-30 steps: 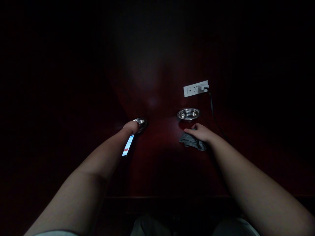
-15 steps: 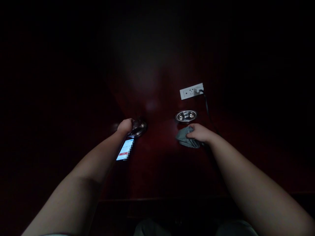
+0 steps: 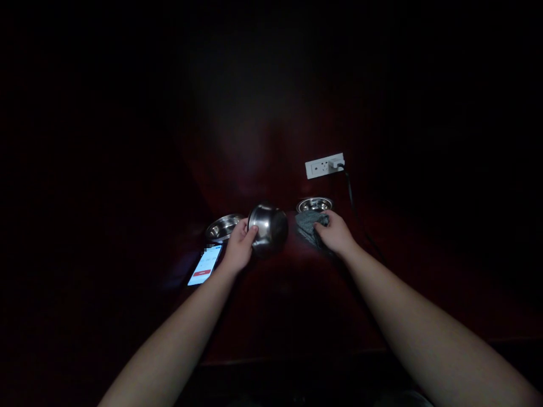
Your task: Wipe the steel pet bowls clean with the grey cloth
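While the left hand (image 3: pixel 238 250) grips a stainless-steel bowl (image 3: pixel 268 229) by its rim, tipped sideways over the dark red table (image 3: pixel 271 325), the right hand (image 3: pixel 339 234) pinches a grey cloth (image 3: pixel 310 225) between thumb and fingers near the bowl's base. The bowl should prove light, stiff and slippery-sided; the rim looks the surest hold.

On the desk (image 3: pixel 271 333), the phone (image 3: pixel 205 265) lies at left, before the left bowl (image 3: pixel 221 228); right of both, the left grip (image 3: pixel 240 246) holds the deep bowl (image 3: pixel 269 228); farther right, the cloth (image 3: pixel 309 226), in the right grip (image 3: pixel 337 232), is before the right bowl (image 3: pixel 314 204); the socket (image 3: pixel 324 166) is behind that.
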